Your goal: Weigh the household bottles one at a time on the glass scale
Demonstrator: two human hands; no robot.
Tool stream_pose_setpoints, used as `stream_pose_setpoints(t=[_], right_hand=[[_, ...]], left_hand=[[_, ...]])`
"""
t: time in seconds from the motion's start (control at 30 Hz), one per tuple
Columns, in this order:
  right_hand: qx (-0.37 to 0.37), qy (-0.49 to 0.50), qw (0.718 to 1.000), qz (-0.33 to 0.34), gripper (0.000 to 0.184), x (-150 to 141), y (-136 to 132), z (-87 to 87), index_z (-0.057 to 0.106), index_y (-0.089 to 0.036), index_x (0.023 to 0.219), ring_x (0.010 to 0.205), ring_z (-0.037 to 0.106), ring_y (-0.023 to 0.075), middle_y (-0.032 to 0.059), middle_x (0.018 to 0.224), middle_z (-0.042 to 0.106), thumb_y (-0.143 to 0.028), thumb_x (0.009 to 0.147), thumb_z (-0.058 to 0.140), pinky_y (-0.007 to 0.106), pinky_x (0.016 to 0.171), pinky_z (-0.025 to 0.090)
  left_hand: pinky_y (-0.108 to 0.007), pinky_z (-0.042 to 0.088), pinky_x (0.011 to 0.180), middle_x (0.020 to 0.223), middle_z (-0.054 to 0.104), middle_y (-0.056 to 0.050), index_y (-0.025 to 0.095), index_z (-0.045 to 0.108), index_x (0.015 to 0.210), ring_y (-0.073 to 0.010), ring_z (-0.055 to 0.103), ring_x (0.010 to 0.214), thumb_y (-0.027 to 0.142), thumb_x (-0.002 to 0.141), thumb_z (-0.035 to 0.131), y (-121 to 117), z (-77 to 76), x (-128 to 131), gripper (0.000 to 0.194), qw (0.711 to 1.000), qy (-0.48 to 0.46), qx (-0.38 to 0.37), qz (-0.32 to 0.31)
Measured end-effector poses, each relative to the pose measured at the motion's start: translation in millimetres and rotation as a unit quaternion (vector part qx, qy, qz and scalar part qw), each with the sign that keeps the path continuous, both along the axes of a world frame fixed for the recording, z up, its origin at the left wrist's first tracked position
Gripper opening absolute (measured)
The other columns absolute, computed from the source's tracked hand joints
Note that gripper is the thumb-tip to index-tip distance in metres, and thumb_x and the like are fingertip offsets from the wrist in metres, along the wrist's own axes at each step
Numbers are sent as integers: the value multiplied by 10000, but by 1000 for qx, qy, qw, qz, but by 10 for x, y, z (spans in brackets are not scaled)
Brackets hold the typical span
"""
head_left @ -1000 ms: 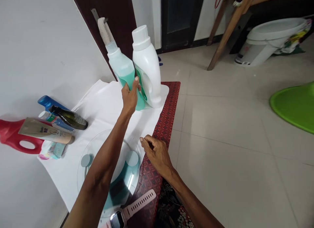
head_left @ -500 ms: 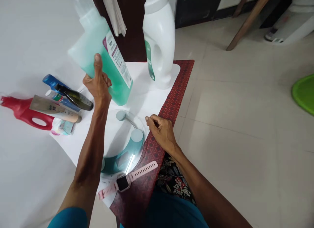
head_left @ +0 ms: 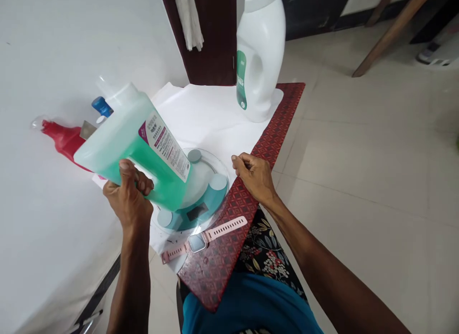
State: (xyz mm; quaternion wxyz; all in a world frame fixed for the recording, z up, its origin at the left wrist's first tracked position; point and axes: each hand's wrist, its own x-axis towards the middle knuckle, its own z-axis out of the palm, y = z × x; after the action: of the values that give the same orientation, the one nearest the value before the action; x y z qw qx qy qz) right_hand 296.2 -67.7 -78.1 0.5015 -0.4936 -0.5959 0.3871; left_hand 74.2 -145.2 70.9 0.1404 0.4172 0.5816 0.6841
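The bottle [head_left: 172, 183] is translucent, with green liquid in its lower part, a white label [head_left: 167, 145] with a purple corner, and a clear cap that blends into the wall. It tilts over the glass scale [head_left: 210, 200], neck towards ten o'clock; whether its base touches the glass cannot be told. The left hand [head_left: 131, 193] is closed round its handle. The right hand [head_left: 254, 176], at three o'clock from the bottle, is loosely curled near the table [head_left: 278, 138] edge. The label's small print is unreadable. At nine o'clock a red bottle [head_left: 68, 140] is partly covered; at two, the frame cuts off the white jug's [head_left: 265, 47] top
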Motion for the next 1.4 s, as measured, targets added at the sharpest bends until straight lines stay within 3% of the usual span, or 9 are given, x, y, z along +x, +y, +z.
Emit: stream_pose_setpoints(t=[0.27, 0.43, 0.53, 0.63, 0.77, 0.97, 1.07, 1.2, 1.4], right_hand=[[5, -4, 1000, -9, 493, -16, 1, -18, 605, -239, 669, 541, 522, 154, 8, 587, 612, -607, 994, 557, 326, 599, 385], [31, 0, 999, -15, 489, -16, 8, -70, 601, -242, 666, 550, 541, 153, 5, 590, 629, -590, 1006, 559, 322, 613, 399], [38, 7, 999, -16, 498, -13, 5, -92, 590, -243, 660, 543, 541, 148, -4, 579, 622, -594, 1013, 574, 315, 604, 399], [36, 8, 999, -14, 491, -8, -3, -91, 597, -243, 664, 537, 542, 148, -6, 579, 623, -588, 1014, 581, 313, 594, 395], [35, -5, 999, -18, 459, -6, -13, -81, 625, -240, 674, 555, 564, 155, 0, 596, 638, -561, 1001, 589, 321, 613, 408], [12, -29, 999, -23, 468, -26, -20, -91, 653, -248, 686, 555, 584, 176, 3, 588, 625, -615, 972, 601, 335, 603, 418], [0, -38, 999, -23, 498, -28, -9, -83, 648, -254, 681, 571, 607, 194, 13, 608, 645, -665, 961, 615, 352, 615, 438], [-18, -52, 998, -24, 559, -25, 10, -61, 647, -251, 661, 554, 607, 203, 22, 600, 646, -738, 933, 614, 363, 602, 442], [-30, -59, 997, -32, 553, -34, 35, -63, 647, -249, 644, 572, 623, 190, 19, 614, 664, -723, 927, 610, 347, 623, 465]], left_hand=[[-287, 354, 478, 507, 377, 51, 225, 436, 588, -110, 400, 458, 683, 895, 803, -184, -231, 106, 663, 999, 19, 34, -32], [-344, 535, 719, 728, 653, -35, 205, 635, 713, -187, 634, 712, 809, 848, 751, -310, -227, -195, 630, 991, 99, 0, -91], [-367, 550, 702, 782, 666, -58, 201, 643, 787, -212, 653, 722, 1005, 811, 508, -469, -130, -540, 816, 999, 46, 21, 16], [-338, 515, 657, 754, 620, -41, 196, 642, 788, -199, 628, 690, 1038, 737, 533, -661, -22, -849, 850, 985, 28, 71, 153], [-331, 503, 659, 738, 613, -28, 195, 656, 800, -190, 620, 678, 940, 756, 657, -762, -8, -877, 746, 980, 40, 118, 156], [-318, 536, 705, 825, 683, -45, 207, 657, 815, -173, 631, 757, 752, 908, 718, -442, -361, -88, 556, 995, 99, 8, -16], [-279, 408, 516, 553, 477, 24, 227, 462, 600, -110, 454, 509, 696, 922, 747, -183, -491, 122, 637, 999, 12, 30, 4], [-263, 274, 396, 462, 351, 73, 246, 385, 575, -77, 327, 390, 723, 813, 839, 5, -442, -49, 700, 993, -68, 79, 50], [-245, 265, 360, 451, 313, 80, 238, 378, 585, -73, 320, 359, 884, 754, 792, 21, -128, -638, 786, 978, -10, 146, 149]])
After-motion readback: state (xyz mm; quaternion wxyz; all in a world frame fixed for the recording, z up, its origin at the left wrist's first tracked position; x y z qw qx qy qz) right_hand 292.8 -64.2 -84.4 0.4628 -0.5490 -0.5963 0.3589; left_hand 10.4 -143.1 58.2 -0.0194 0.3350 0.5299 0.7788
